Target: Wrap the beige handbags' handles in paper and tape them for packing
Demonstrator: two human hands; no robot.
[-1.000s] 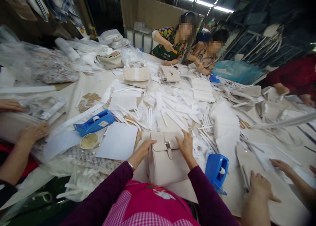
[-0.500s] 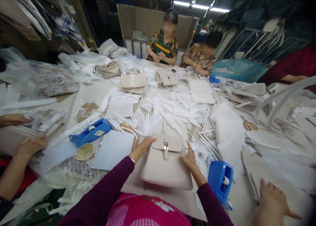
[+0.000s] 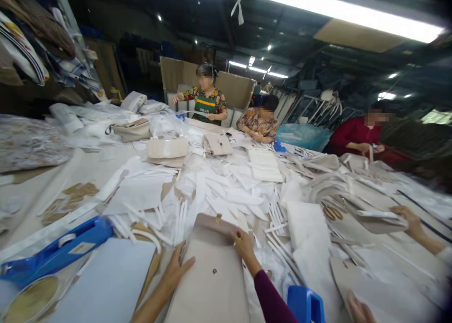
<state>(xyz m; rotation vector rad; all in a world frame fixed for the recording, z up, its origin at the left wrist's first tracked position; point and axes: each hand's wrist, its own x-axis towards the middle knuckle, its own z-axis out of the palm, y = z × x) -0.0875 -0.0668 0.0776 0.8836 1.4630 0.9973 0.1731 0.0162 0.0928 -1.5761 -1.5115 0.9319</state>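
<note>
In front of me lies a beige bag (image 3: 212,287), its flap (image 3: 212,226) lifted away from the body so that the inner side and a small metal fitting show. A small round metal piece of the lock (image 3: 214,270) sits on the bag's front. The right corner of the flap is pinched between the fingers of my right hand (image 3: 246,248). Along the bag's left edge rests my left hand (image 3: 176,269), its thumb stretched over the front and its fingers extended. The lower part of the bag runs out of view.
Blue tape dispensers stand left (image 3: 67,247) and right (image 3: 305,304). A pale blue board (image 3: 106,285) lies left of the bag. White paper strips (image 3: 229,186), scissors (image 3: 333,213) and other bags (image 3: 167,149) cover the table. Co-workers sit across and right; a co-worker's hand (image 3: 360,309) is at lower right.
The bag's flap was closed and buckled and is now raised. My right hand has gone from the bag's side to the flap. The view has tilted up.
</note>
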